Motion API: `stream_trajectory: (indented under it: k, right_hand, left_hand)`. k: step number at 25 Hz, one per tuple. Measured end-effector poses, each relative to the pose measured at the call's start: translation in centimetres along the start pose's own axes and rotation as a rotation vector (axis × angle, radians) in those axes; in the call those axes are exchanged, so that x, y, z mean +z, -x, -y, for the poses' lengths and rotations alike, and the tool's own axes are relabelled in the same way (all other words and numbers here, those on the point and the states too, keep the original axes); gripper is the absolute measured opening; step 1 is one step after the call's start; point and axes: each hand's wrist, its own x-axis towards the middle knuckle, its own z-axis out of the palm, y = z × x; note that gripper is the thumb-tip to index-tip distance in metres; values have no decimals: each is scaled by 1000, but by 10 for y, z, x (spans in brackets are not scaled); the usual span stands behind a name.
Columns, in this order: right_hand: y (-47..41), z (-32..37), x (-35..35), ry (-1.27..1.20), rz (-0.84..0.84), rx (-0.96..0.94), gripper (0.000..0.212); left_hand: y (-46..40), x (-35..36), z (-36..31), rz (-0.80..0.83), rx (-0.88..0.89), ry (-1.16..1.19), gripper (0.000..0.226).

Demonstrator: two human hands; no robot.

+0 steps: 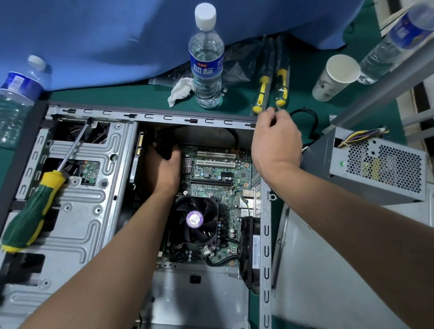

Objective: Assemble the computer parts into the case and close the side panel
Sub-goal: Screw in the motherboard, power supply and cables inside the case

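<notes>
**Both hands working at the far end of the open case**

Head view: An open grey metal computer case [147,116] is lying flat on the green desk [241,102], its side panel off. The green motherboard [218,169] is sitting inside, with a black CPU cooler fan [196,219] nearer the viewer. The left hand [164,170] is reaching deep into the case just left of the motherboard, its fingers curling around something dark; what it is holding cannot be told. The right hand [277,140] is hovering over the far right corner of the case, fingers bent and pinching a thin dark cable [305,111] that is trailing onto the desk.

A green and yellow-handled screwdriver [36,202] is resting diagonally on the silver drive cage [88,206] at the left of the case. The grey perforated power supply unit [376,166] is standing outside the case on the right, and the light grey flat side panel [343,291] is lying beside it, nearer. At the far side, a clear plastic water bottle with a blue label [206,59] is standing upright near a white paper cup [334,77].
</notes>
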Motion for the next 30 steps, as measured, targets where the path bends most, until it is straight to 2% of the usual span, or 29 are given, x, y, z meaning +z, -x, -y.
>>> stream_trajectory:
  k: [5,21,30]
  right_hand:
    - [-1,0,0,5,0,7,32]
    - [1,1,-1,4,6,13,32]
    - [0,1,-1,7,10,11,32]
  left_hand:
    - [-2,0,-2,-12,45,-12,41]
    - [-8,0,1,20,72,-70,45]
    - [-8,3,3,96,-38,-25,45]
